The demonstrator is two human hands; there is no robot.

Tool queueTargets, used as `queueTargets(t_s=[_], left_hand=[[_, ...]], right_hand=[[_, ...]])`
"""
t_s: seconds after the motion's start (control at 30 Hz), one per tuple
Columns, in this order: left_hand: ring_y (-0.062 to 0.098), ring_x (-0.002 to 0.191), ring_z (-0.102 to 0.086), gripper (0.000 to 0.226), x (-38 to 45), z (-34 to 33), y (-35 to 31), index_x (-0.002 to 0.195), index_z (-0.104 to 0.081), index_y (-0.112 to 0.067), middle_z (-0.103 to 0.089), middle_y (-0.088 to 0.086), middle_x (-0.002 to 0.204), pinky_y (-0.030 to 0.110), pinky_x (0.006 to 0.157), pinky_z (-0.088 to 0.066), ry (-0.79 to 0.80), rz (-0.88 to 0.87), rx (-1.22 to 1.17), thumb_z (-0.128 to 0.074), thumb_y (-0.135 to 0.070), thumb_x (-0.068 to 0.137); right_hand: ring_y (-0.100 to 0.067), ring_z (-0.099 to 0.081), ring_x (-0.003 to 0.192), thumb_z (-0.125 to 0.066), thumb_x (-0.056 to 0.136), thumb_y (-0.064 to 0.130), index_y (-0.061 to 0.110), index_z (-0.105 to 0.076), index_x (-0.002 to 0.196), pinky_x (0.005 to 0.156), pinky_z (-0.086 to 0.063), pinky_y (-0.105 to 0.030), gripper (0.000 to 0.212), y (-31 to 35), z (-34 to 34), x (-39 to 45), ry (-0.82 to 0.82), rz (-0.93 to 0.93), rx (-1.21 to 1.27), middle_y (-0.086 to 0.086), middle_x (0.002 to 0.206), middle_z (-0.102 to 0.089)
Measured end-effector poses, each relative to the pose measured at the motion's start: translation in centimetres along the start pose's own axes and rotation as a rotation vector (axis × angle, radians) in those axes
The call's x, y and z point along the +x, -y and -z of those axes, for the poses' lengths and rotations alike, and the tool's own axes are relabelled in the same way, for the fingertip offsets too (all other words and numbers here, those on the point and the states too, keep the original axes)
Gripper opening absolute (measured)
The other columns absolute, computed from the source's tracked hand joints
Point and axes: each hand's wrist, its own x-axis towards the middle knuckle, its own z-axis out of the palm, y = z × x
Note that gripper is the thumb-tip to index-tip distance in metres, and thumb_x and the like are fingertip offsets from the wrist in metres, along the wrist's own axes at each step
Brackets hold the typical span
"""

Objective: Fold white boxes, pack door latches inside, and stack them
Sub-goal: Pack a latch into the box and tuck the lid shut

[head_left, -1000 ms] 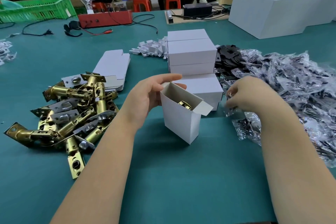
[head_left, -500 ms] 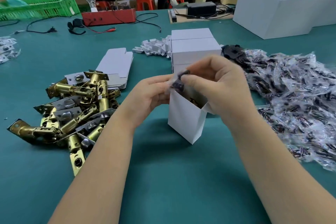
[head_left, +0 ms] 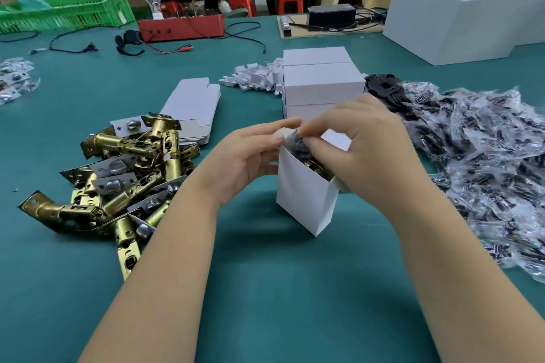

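The left hand (head_left: 244, 156) holds the open white box (head_left: 306, 200) upright mid-surface, so the right hand (head_left: 362, 147), pinching a small plastic bag (head_left: 296, 143), should push it down beside the latch (head_left: 314, 165).

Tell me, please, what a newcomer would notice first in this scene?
Probably the two hands meeting at centre over an upright open white box: the left hand holds its rim while the right hand pushes a small plastic bag in beside a brass latch. Next, the heap of brass latches at left and the glinting pile of bags at right.
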Motion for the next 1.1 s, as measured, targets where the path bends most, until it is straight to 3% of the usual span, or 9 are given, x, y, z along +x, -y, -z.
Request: queueTargets(t_s=[0.13,0.23,0.43,0.53,0.63,0.77,0.87,1.0,1.1], left_hand=[[0.019,0.096,-0.066,0.038,-0.2,0.0,0.0,0.125,-0.060,-0.018,-0.070,0.002,0.108,0.029,0.079,-0.053,0.018,-0.016,-0.014,-0.052,-0.019,0.088],[0.019,0.097,-0.065,0.035,-0.2,0.1,0.1,0.123,-0.062,-0.022,-0.071,0.001,0.103,0.029,0.079,-0.053,0.032,-0.016,-0.010,-0.052,-0.020,0.090],[0.018,0.086,-0.063,0.036,-0.2,0.6,0.3,0.120,-0.066,-0.027,-0.063,0.007,0.098,0.031,0.075,-0.051,0.010,-0.008,0.022,-0.061,-0.019,0.085],[0.017,0.079,-0.056,0.049,-0.5,1.0,0.2,0.120,-0.067,-0.032,-0.053,0.015,0.099,0.031,0.070,-0.045,0.030,0.022,0.046,-0.073,-0.026,0.072],[0.018,0.079,-0.054,0.058,-0.6,1.2,0.0,0.124,-0.064,-0.031,-0.059,0.012,0.105,0.027,0.067,-0.047,0.058,0.019,0.053,-0.074,-0.026,0.067],[0.010,0.075,-0.056,0.066,-0.6,1.0,-0.1,0.131,-0.053,-0.030,-0.069,-0.002,0.114,0.021,0.065,-0.048,0.007,-0.022,0.114,-0.074,-0.027,0.069],[0.009,0.083,-0.062,0.071,-0.6,0.9,-0.2,0.135,-0.047,-0.030,-0.069,-0.005,0.118,0.019,0.069,-0.051,-0.072,-0.089,0.123,-0.073,-0.028,0.069],[0.009,0.087,-0.068,0.073,-0.8,0.9,-0.4,0.137,-0.044,-0.029,-0.071,-0.005,0.111,0.018,0.073,-0.053,-0.065,-0.161,0.069,-0.071,-0.006,0.073],[0.012,0.093,-0.069,0.078,-1.0,1.0,-0.6,0.134,-0.048,-0.028,-0.072,-0.004,0.109,0.020,0.076,-0.054,0.004,-0.141,0.043,-0.074,-0.001,0.066]], right_hand=[[-0.016,-0.034,0.118,-0.025,0.091,0.066,0.028,-0.073,0.084,0.088,-0.023,-0.022,0.062,0.0,0.3,0.0,0.374,-0.039,-0.015,0.006,0.125,-0.052],[-0.007,-0.028,0.121,-0.012,0.077,0.078,0.028,-0.073,0.083,0.084,-0.018,-0.020,0.079,-0.2,0.2,-0.2,0.467,-0.022,-0.047,0.009,0.135,-0.044],[0.009,-0.055,0.106,-0.065,0.077,0.051,0.043,-0.071,0.094,0.081,-0.042,-0.004,0.019,-2.4,1.3,0.1,0.450,-0.203,0.540,0.021,0.115,-0.061],[-0.006,-0.064,0.079,-0.062,0.074,0.026,0.030,-0.072,0.095,0.060,-0.048,-0.016,0.024,-5.0,2.6,0.3,0.372,-0.367,0.761,0.009,0.090,-0.070],[-0.014,-0.063,0.069,-0.059,0.072,0.005,0.021,-0.072,0.092,0.048,-0.046,-0.022,0.028,-7.2,3.5,-0.1,0.507,-0.472,0.789,-0.003,0.090,-0.066],[-0.015,-0.062,0.067,-0.067,0.081,0.024,0.014,-0.069,0.092,0.045,-0.044,-0.021,0.015,-7.7,3.0,-0.4,0.753,-0.437,0.737,-0.001,0.090,-0.070],[-0.013,-0.061,0.069,-0.061,0.079,0.042,0.016,-0.065,0.088,0.053,-0.047,-0.022,0.028,-6.6,1.7,-0.2,0.633,-0.460,0.743,0.004,0.080,-0.069],[-0.019,-0.066,0.080,-0.054,0.077,0.048,0.012,-0.065,0.102,0.060,-0.053,-0.027,0.046,-5.6,0.7,0.1,0.517,-0.490,0.897,-0.009,0.093,-0.069],[-0.020,-0.064,0.073,-0.054,0.076,0.051,0.016,-0.069,0.078,0.063,-0.056,-0.029,0.038,-4.9,0.5,0.4,0.383,-0.491,0.947,-0.007,0.080,-0.068]])
